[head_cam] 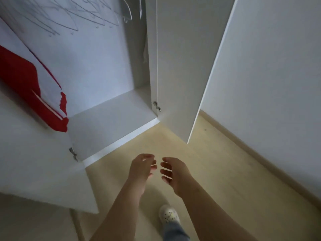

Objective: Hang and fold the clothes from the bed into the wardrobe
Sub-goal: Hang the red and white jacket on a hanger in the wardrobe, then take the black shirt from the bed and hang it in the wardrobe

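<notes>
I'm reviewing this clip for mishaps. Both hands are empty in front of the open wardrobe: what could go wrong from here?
1. The right door stands open over the floor near the shoe; turning away, the person may bump its edge.
2. The red and white garment hangs close to the left door; shutting that door might pinch the fabric.
The left hand and right hand hold nothing, so neither risk involves a dropped item.

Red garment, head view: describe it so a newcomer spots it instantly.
Find the open white wardrobe filling the upper left. At its left edge hangs the red garment, with white panels and thin white stripes. It is the only coloured thing there; the hangers above are pale.
</notes>
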The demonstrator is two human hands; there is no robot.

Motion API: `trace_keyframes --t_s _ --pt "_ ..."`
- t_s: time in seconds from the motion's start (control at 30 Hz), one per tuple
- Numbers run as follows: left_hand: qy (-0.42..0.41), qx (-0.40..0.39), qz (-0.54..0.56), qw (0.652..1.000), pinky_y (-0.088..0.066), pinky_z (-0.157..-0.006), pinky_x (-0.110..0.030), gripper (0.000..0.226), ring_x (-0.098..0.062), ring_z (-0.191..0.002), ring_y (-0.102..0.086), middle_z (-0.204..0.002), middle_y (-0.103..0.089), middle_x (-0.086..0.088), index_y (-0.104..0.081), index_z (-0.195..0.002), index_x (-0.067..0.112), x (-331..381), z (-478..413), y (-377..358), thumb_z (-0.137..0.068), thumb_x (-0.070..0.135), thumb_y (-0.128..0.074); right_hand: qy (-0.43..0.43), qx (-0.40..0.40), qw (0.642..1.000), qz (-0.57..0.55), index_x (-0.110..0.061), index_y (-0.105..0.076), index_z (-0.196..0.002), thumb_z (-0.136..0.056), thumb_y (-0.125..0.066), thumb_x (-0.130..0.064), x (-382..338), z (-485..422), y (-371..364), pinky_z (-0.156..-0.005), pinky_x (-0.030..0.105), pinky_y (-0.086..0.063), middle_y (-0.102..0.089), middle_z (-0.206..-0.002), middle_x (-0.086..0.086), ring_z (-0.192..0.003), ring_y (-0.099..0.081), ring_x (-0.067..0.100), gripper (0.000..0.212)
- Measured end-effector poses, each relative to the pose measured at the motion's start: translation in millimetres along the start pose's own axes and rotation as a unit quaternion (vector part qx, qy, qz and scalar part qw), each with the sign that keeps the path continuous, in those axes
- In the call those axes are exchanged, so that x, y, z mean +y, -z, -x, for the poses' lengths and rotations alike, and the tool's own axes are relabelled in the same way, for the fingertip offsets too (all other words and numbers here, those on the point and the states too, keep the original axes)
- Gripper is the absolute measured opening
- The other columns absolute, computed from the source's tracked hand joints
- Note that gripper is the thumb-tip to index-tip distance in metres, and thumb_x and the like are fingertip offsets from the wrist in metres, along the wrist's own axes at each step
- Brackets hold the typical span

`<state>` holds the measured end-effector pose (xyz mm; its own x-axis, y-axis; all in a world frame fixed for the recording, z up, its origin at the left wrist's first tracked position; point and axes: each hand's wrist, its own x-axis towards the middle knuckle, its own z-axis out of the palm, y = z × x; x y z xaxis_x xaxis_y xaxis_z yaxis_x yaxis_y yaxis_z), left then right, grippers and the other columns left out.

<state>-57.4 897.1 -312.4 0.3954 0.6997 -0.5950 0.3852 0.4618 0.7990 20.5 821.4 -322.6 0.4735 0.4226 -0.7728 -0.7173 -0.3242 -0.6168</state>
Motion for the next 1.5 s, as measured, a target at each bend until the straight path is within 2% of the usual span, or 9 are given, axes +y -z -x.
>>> trace_keyframes --t_s 0.1,0.33,0.53,0.7,1.0,1.13,1.23,1.37,1.5 --pt "0.008 -0.032 -0.033 0.999 -0.044 -0.066 -0.026 0.013 -0.017 -0.071 -0.06 -0.08 -0.063 -0.004 -0.057 -0.082 0.018 -34 31 -2 -0.093 0.013 -0.052 -0.014 0.044 0.998 -0.046 -0.015 -0.059 -0.088 -0.093 -0.05 -0.016 46 28 31 -0.057 0.026 -0.04 -0.058 -0.08 0.002 -0.067 -0.053 0.016 0.01" --pt "0.024 -0.15 -0.129 0.98 -0.045 -0.067 -0.029 0.01 -0.016 -0.073 -0.061 -0.082 -0.063 -0.003 -0.058 -0.086 0.017 -92 95 -44 -0.093 0.015 -0.052 -0.016 0.154 0.976 -0.152 -0.015 -0.058 -0.088 -0.092 -0.05 -0.017 116 93 112 -0.054 0.025 -0.041 -0.058 -0.081 0.002 -0.064 -0.053 0.016 0.01" --pt "0.023 -0.244 -0.223 0.944 -0.047 -0.067 -0.028 0.009 -0.013 -0.075 -0.064 -0.086 -0.066 0.0 -0.059 -0.087 0.021 -135 161 -111 -0.093 0.02 -0.052 0.008 0.23 0.937 -0.261 -0.016 -0.058 -0.086 -0.092 -0.051 -0.017 163 152 195 -0.056 0.025 -0.041 -0.057 -0.079 0.001 -0.064 -0.054 0.016 0.01" --pt "0.016 -0.304 -0.27 0.913 -0.044 -0.062 -0.025 0.01 -0.012 -0.068 -0.061 -0.079 -0.063 0.0 -0.056 -0.083 0.02 -183 235 -178 -0.093 0.019 -0.053 0.031 0.28 0.896 -0.344 -0.017 -0.057 -0.088 -0.092 -0.052 -0.018 215 205 280 -0.055 0.024 -0.041 -0.057 -0.078 0.0 -0.063 -0.053 0.015 0.007" --pt "0.013 -0.388 -0.331 0.86 -0.04 -0.058 -0.022 0.015 -0.01 -0.062 -0.057 -0.074 -0.059 0.003 -0.056 -0.081 0.022 -301 400 -285 -0.093 0.016 -0.05 0.048 0.326 0.841 -0.429 -0.018 -0.056 -0.08 -0.092 -0.051 -0.016 328 317 440 -0.055 0.024 -0.04 -0.058 -0.076 0.001 -0.061 -0.053 0.015 0.013" --pt "0.011 -0.419 -0.365 0.831 -0.037 -0.056 -0.021 0.015 -0.009 -0.061 -0.055 -0.074 -0.058 0.003 -0.055 -0.081 0.021 -347 471 -331 -0.094 0.016 -0.048 0.054 0.359 0.814 -0.454 -0.017 -0.055 -0.077 -0.091 -0.051 -0.013 370 364 509 -0.044 0.02 -0.038 -0.055 -0.07 0.001 -0.047 -0.05 0.012 0.015" --pt "-0.002 -0.448 -0.379 0.81 -0.035 -0.052 -0.02 0.016 -0.009 -0.059 -0.054 -0.073 -0.057 0.003 -0.054 -0.08 0.021 -369 510 -360 -0.094 0.015 -0.048 0.044 0.376 0.798 -0.468 -0.015 -0.057 -0.08 -0.091 -0.051 -0.013 388 391 545 -0.054 0.022 -0.036 -0.056 -0.07 0.002 -0.056 -0.048 0.016 0.012" --pt "-0.015 -0.469 -0.403 0.786 -0.035 -0.05 -0.02 0.016 -0.009 -0.058 -0.053 -0.071 -0.057 0.002 -0.053 -0.08 0.02 -392 544 -402 -0.094 0.015 -0.048 0.049 0.381 0.769 -0.511 -0.013 -0.053 -0.083 -0.093 -0.047 -0.01 404 415 589 -0.054 0.021 -0.028 -0.053 -0.069 0.004 -0.055 -0.043 0.017 0.012" --pt "-0.019 -0.487 -0.418 0.767 -0.035 -0.05 -0.019 0.018 -0.009 -0.057 -0.052 -0.071 -0.057 0.002 -0.053 -0.079 0.02 -409 562 -446 -0.095 0.014 -0.047 0.052 0.403 0.747 -0.527 -0.012 -0.054 -0.084 -0.094 -0.048 -0.011 410 427 630 -0.055 0.022 -0.032 -0.054 -0.07 0.005 -0.056 -0.044 0.017 0.011"
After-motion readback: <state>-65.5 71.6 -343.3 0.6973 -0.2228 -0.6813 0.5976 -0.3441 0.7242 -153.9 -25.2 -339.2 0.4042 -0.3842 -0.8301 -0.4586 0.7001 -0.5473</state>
